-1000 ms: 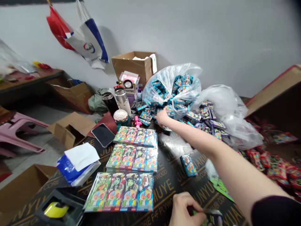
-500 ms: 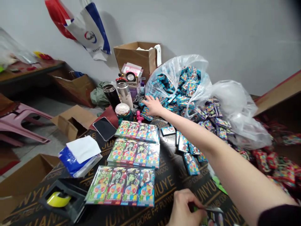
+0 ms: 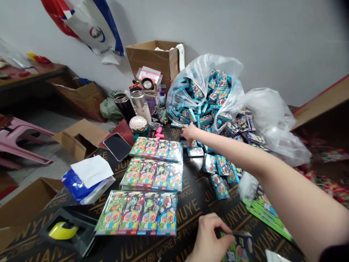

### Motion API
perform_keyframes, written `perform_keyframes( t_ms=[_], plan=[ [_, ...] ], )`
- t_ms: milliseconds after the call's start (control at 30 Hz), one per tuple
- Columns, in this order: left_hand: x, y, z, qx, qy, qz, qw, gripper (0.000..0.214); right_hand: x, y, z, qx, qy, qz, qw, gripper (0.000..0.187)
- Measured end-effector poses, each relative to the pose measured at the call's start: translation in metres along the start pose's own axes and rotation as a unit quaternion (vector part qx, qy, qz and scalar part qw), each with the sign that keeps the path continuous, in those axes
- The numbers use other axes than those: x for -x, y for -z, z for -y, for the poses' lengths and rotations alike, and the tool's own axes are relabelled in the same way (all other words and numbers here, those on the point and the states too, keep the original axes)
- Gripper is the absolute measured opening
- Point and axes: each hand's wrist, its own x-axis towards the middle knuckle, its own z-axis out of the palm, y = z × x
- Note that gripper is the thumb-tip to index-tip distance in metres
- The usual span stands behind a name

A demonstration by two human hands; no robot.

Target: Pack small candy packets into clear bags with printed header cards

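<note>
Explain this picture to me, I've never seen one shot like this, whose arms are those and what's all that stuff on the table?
The camera sits on a person's head, looking forward and down, so both arms are that person's own. The right hand reaches far out to small blue packets spilled from a clear plastic bag; whether it grips one is hard to tell. The left hand, near the bottom edge, pinches a dark printed card. On the black board table lie three rows of green picture cards, a phone, two flasks and a tape dispenser.
</note>
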Motion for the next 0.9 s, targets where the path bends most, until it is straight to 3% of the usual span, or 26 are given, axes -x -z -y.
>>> perform_keyframes(
  t_ms=[167,233,333,367,433,500,533,600,667,733,800,833,900],
  plan=[
    [0.004,-0.004,0.005,0.007,-0.024,-0.005,1.000,0.006,0.064,-0.037,0.006,-0.054,0.006,-0.040,0.998,0.035],
    [0.005,-0.004,0.007,-0.005,-0.021,-0.012,1.000,0.006,0.084,-0.034,0.006,-0.091,-0.012,0.004,0.996,0.033],
    [0.004,-0.002,0.007,-0.060,-0.014,-0.032,0.998,0.006,0.102,-0.009,0.004,-0.109,-0.035,0.061,0.992,0.033],
    [0.005,-0.001,0.004,-0.087,-0.026,-0.034,0.995,0.009,0.104,0.002,0.005,-0.111,-0.038,0.038,0.992,0.032],
    [0.009,0.003,-0.003,-0.128,-0.073,-0.027,0.989,0.021,0.100,0.025,0.010,-0.138,-0.033,-0.071,0.987,0.029],
    [0.021,0.011,-0.011,-0.104,-0.103,-0.003,0.989,0.029,0.088,0.044,0.023,-0.207,-0.005,-0.176,0.962,0.036],
    [0.031,0.017,-0.012,-0.055,-0.090,0.011,0.994,0.032,0.079,0.051,0.032,-0.248,0.018,-0.198,0.948,0.044],
    [0.058,0.033,-0.009,0.110,0.002,0.045,0.993,0.036,0.060,0.060,0.050,-0.315,0.048,-0.190,0.929,0.062],
    [0.088,0.056,0.003,0.307,0.151,0.039,0.939,0.050,0.043,0.063,0.066,-0.351,0.034,-0.145,0.924,0.074],
    [0.113,0.082,0.019,0.455,0.229,-0.122,0.852,0.058,0.030,0.064,0.076,-0.372,0.011,-0.103,0.923,0.078],
    [0.127,0.106,0.029,0.527,0.227,-0.256,0.778,0.060,0.023,0.063,0.081,-0.383,0.008,-0.078,0.921,0.077],
    [0.128,0.115,0.031,0.545,0.214,-0.293,0.756,0.063,0.022,0.063,0.082,-0.385,0.010,-0.069,0.921,0.077],
    [0.120,0.128,0.024,0.569,0.177,-0.294,0.747,0.067,0.023,0.063,0.083,-0.393,0.015,-0.042,0.918,0.076]
  ],
)
